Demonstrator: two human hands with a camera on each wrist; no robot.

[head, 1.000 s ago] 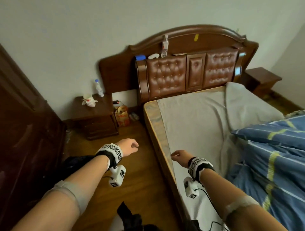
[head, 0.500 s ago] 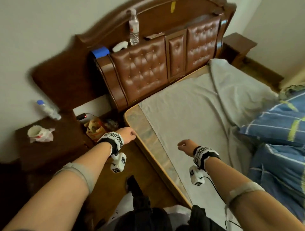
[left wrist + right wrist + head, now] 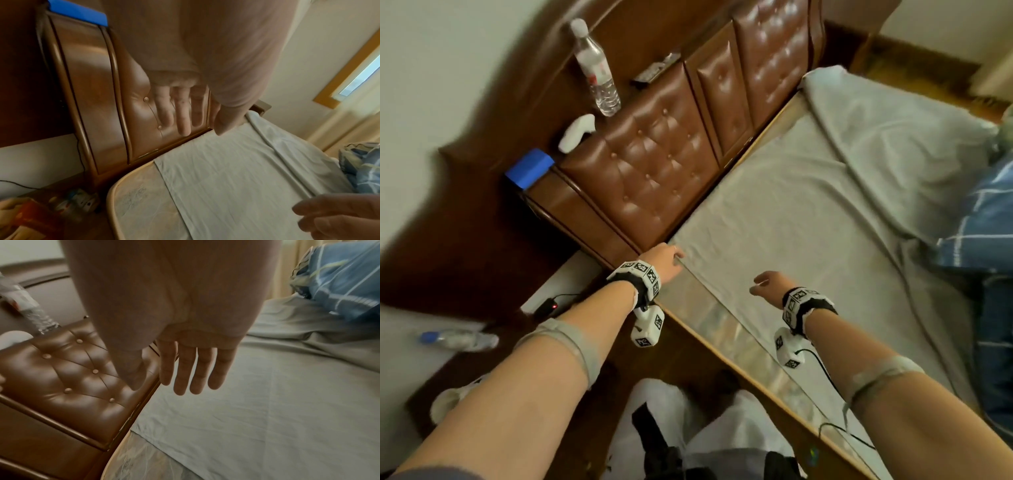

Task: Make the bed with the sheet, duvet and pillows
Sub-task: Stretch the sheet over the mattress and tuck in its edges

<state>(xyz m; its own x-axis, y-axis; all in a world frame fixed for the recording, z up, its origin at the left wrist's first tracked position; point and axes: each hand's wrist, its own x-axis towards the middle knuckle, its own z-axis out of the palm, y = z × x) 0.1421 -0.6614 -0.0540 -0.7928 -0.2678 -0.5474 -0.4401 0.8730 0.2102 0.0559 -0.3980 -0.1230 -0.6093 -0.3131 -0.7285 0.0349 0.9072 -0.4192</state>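
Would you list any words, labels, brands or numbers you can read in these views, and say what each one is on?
No text can be read.
Water bottle on the headboard: red label, too blurred to read.
Wrist bands beside the left hand and right hand: black-and-white square marker patterns, no words.

The wooden bed (image 3: 726, 359) with a brown tufted-leather headboard (image 3: 654, 164) carries a pale patterned mattress (image 3: 715, 311), a wrinkled grey sheet (image 3: 808, 240) partly spread over it, and blue striped bedding (image 3: 986, 219) at its far side.
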